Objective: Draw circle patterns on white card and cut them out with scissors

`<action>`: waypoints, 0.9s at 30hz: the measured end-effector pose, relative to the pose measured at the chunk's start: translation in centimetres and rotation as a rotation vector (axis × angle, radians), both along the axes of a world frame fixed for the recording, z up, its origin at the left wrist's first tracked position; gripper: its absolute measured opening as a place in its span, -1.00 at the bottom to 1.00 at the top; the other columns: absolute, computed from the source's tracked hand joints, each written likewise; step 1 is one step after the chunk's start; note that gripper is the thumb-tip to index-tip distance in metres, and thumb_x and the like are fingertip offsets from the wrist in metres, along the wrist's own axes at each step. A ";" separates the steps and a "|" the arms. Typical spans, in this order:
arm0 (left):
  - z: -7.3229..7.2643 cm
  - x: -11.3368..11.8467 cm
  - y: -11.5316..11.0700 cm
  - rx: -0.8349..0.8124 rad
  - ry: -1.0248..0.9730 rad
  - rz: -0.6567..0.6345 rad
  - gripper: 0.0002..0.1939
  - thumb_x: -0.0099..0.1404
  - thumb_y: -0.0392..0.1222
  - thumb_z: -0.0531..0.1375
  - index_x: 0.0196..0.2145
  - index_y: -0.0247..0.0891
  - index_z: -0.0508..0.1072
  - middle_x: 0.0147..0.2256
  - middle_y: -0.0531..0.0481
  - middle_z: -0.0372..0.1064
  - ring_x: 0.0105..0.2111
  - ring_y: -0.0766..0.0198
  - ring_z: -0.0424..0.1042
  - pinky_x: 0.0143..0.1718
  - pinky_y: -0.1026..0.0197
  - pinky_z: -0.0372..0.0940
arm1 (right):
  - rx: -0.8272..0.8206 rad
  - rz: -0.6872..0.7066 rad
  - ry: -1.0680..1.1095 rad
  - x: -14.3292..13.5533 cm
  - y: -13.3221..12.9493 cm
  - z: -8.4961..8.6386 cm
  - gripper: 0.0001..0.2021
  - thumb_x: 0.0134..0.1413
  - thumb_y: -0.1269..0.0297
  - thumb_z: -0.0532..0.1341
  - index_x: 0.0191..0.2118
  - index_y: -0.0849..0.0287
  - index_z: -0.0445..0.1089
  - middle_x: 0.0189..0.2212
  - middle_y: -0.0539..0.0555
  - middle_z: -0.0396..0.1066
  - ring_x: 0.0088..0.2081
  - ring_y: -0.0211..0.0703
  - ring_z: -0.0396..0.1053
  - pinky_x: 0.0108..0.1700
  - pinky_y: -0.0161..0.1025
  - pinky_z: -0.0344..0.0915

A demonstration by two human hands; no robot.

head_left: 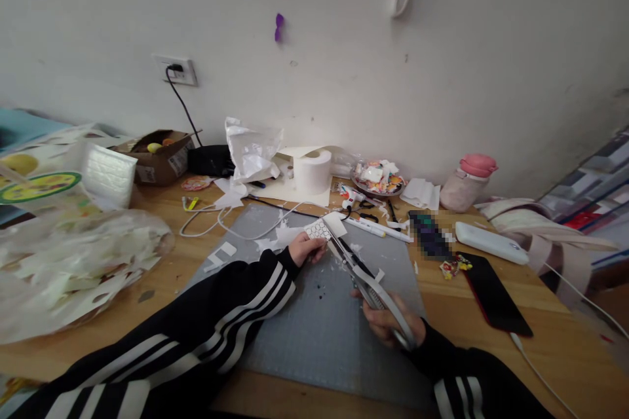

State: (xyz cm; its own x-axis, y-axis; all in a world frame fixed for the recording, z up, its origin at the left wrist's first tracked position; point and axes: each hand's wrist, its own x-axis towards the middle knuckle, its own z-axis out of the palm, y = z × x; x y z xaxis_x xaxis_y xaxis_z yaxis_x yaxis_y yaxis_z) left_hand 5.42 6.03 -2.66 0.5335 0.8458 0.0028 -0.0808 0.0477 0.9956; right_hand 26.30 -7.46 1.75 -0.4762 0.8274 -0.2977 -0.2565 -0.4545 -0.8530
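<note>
Above the grey cutting mat [314, 340], my left hand [307, 249] pinches a small white piece with a black honeycomb pattern [318, 230]. My right hand [393, 321] is wrapped round the grey handles of a spring-loaded cutting tool [368, 288]. The tool's long jaws point up and left and meet the right edge of the patterned piece. Whether the jaws are fully closed on it is too small to tell. A plain white piece [335, 224] lies just behind the jaws. White paper scraps [289, 234] are scattered on the mat near my left hand.
A plastic bag of scraps [78, 268] covers the left side. Along the wall stand a cardboard box [164, 157], a white roll [313, 173], a dish of wrappers [378, 180] and a pink bottle [466, 183]. At the right lie a phone [496, 294] and a white power bank [491, 243].
</note>
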 end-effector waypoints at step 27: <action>1.3 -0.1 -0.1 -0.206 -0.075 0.249 -0.74 0.39 -0.07 0.08 -0.33 -0.31 0.38 -0.48 0.10 0.30 -0.61 0.47 0.23 -0.60 0.38 0.22 | -0.033 -0.003 -0.040 -0.1 0.1 0.2 -0.51 -0.46 0.12 0.46 -0.27 0.11 0.41 -0.77 -0.25 0.18 -0.82 -0.52 -0.07 -0.83 -0.54 -0.04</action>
State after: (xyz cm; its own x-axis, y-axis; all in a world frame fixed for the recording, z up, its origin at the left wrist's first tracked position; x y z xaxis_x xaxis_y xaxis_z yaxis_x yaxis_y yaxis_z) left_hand 5.28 5.91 -1.35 0.3146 0.9371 -0.1509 -0.1880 0.2173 0.9578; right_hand 26.23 -7.37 1.93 -0.4609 0.8182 -0.3435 -0.2234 -0.4816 -0.8474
